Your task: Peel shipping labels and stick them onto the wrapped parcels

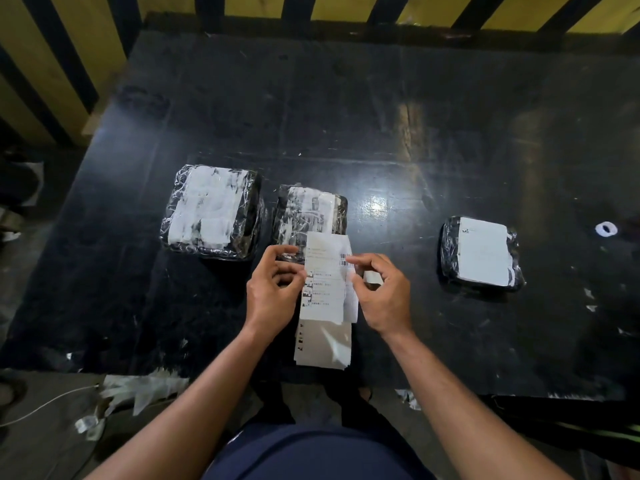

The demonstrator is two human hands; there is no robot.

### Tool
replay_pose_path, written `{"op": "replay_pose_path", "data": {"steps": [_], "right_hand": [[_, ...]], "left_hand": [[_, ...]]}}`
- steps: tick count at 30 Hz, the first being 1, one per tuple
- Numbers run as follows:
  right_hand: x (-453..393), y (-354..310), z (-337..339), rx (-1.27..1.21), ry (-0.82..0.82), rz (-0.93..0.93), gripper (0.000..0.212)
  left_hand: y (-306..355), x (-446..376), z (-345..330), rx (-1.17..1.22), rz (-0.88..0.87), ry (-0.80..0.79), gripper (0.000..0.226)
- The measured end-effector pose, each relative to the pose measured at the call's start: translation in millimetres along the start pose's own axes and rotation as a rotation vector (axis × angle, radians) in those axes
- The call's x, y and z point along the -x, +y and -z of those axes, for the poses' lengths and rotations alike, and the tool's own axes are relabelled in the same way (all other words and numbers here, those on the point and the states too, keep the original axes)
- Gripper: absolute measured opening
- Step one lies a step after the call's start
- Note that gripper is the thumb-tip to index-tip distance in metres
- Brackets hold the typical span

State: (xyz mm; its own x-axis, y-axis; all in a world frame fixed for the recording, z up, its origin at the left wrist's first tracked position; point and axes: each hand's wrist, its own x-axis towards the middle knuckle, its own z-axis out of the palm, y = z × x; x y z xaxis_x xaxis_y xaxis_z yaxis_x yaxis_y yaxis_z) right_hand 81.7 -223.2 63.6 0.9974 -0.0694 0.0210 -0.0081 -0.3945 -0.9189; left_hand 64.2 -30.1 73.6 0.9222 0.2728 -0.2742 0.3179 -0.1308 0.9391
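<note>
I hold a white printed shipping label [325,278] upright over the table's front middle. My left hand [273,292] pinches its left edge. My right hand [381,292] pinches its right edge, where a thin layer stands apart from the sheet. Below it a stack of labels [323,344] lies on the black table [381,133]. Three black wrapped parcels lie in a row: a large one [211,211] at the left with white label remains, a middle one [310,213] just behind the held label, and a right one [481,252] with a clean white label on top.
A small white ring of paper or tape [606,229] lies at the far right. Torn paper scraps [138,389] litter the floor by the table's front left corner. A yellow and black striped wall [52,64] runs behind and to the left.
</note>
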Motion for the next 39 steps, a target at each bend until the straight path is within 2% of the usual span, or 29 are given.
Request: {"op": "replay_pose_path", "data": {"steps": [7, 20, 33, 39], "right_hand": [[-29, 5, -20, 0.009, 0.05, 0.0, 0.029], [-107, 9, -65, 0.163, 0.015, -0.063, 0.04], [-130, 12, -80, 0.265, -0.046, -0.074, 0.046], [-130, 11, -85, 0.407, -0.183, -0.047, 0.052]], "left_hand": [[7, -33, -4, -0.24, -0.084, 0.054, 0.022], [14, -109, -12, -0.359, -0.023, 0.168, 0.025], [13, -139, -14, -0.478, -0.021, 0.127, 0.029], [5, -144, -15, -0.58, -0.034, 0.095, 0.03]]}}
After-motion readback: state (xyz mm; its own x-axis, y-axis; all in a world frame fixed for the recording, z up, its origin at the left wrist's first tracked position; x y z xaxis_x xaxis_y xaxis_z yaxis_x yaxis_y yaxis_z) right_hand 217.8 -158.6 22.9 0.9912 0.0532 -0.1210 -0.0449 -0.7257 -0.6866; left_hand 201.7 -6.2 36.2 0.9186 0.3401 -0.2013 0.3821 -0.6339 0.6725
